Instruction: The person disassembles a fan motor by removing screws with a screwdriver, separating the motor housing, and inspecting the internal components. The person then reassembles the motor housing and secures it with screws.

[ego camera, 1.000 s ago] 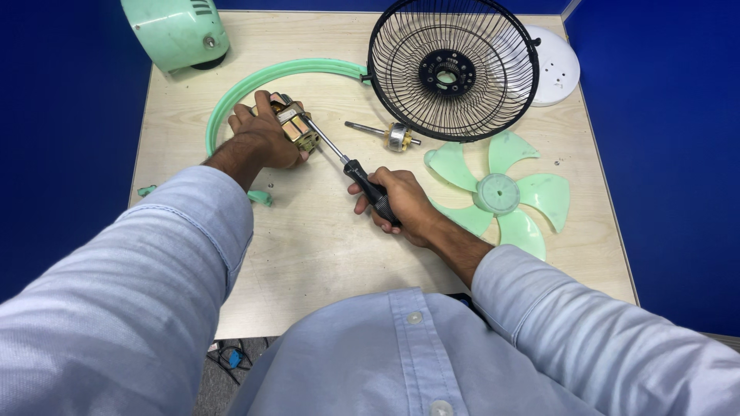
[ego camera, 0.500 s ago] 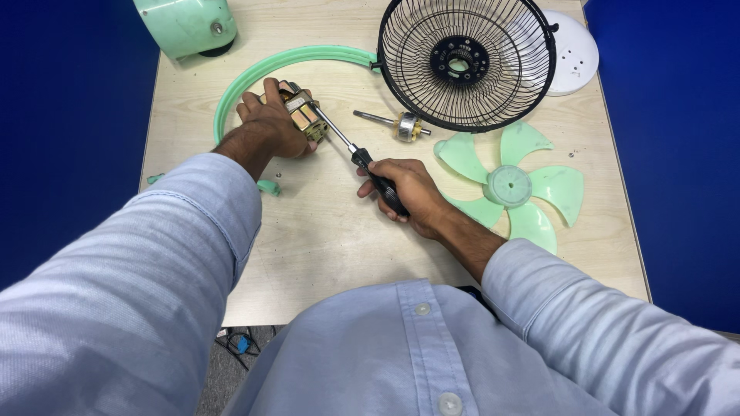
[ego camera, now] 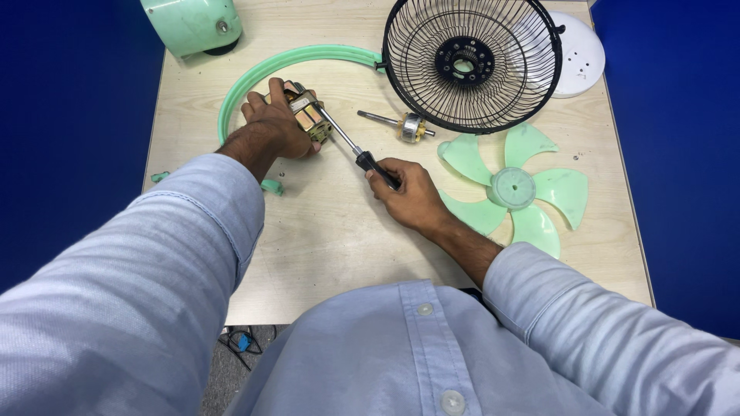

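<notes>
At the far left edge of the table [ego camera: 324,231] a small green clip [ego camera: 159,177] is lying, with another green piece [ego camera: 271,186] just beside the left sleeve; both are being kept apart from the work, out of the way. The motor [ego camera: 307,117] is being held down on the table by the left hand [ego camera: 271,127], its fingers curled closed around the body, apparently so that it is not turning under the tool; a green ring [ego camera: 301,58] is arching behind it. The screwdriver [ego camera: 351,145] is being gripped by the right hand [ego camera: 408,196], fingers wrapped shut on the black handle, the shaft slanting up-left with its tip meeting the motor. Further right a rotor [ego camera: 408,127] is lying near the black grille [ego camera: 474,65]; the blade [ego camera: 512,187] is lying flat beside the right wrist.
</notes>
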